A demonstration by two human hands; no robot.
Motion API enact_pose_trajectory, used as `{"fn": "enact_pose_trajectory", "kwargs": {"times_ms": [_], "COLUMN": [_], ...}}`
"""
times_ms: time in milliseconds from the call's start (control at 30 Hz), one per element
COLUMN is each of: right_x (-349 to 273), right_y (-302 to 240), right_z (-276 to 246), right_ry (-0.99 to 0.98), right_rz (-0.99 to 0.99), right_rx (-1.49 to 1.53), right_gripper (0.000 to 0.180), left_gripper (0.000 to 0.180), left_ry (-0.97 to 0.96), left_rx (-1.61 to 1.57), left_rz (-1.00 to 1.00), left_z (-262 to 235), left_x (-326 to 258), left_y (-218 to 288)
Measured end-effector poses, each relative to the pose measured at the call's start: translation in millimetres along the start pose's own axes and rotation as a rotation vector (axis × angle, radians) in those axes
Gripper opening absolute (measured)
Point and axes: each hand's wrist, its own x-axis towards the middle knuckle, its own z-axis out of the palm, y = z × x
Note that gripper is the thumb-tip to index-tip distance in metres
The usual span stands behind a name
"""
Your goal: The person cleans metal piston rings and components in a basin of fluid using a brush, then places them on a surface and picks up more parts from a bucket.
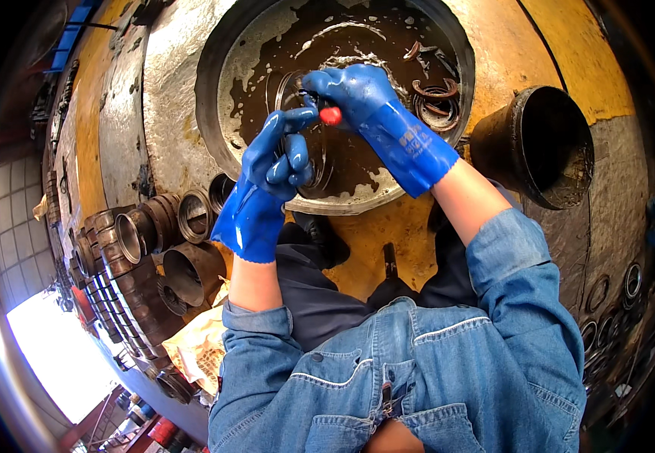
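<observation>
Both my hands wear wet blue rubber gloves and meet over a wide round basin (210, 113) of dark, foamy liquid. My right hand (358, 94) is wrapped round a tool with a red handle end (330, 116); its working end is hidden by the glove. Close by on the left, my left hand (274, 151) has its index finger stretched toward the tool and the other fingers curled in. Whatever those fingers may grip is hidden. Just past the hands, round metal edges (278, 90) show at the liquid, partly covered by the gloves.
Curved metal pieces and rings (437, 102) lie at the basin's right side. A dark open drum (531, 147) stands right of it. Several metal rings and cylinders (137, 234) are lined up at the left, near a crumpled paper sack (199, 343). More rings (631, 283) lie far right.
</observation>
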Motion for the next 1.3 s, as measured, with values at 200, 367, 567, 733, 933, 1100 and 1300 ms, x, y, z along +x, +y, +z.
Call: {"fn": "enact_pose_trajectory", "kwargs": {"times_ms": [200,367,567,733,933,1100,1300], "right_x": [-8.2,-7.8,-20.4,-26.2,-33.3,-58.5,-31.3], "right_y": [2.2,-8.0,-22.2,-30.3,-20.2,21.8,44.9], "right_z": [18.0,4.0,-24.1,-69.1,-102.9,-72.0,-70.1], "right_ry": [-0.187,-0.569,-0.786,-0.721,-0.419,-0.200,-0.010], "right_rz": [0.281,0.430,0.451,0.524,0.750,0.666,0.726], "right_rx": [0.254,0.339,0.570,0.547,0.238,0.415,0.403], "right_gripper": [0.027,0.038,0.039,0.039,0.037,0.035,0.036], "left_gripper": [0.051,0.052,0.053,0.058,0.072,0.076,0.066], "left_ry": [-0.374,-0.467,-0.431,-0.141,0.013,0.099,0.024], "left_rx": [-0.291,-0.275,-0.249,-0.023,-0.087,-0.056,-0.157], "left_rz": [-0.002,0.046,0.022,-0.063,-0.194,-0.256,-0.311], "left_z": [-18.0,-19.1,-29.4,-29.2,-12.1,4.5,13.7], "left_x": [6.5,11.2,19.5,19.6,28.7,21.2,11.3], "left_y": [-7.6,-7.0,-5.3,-4.9,-15.8,9.0,56.0]}}
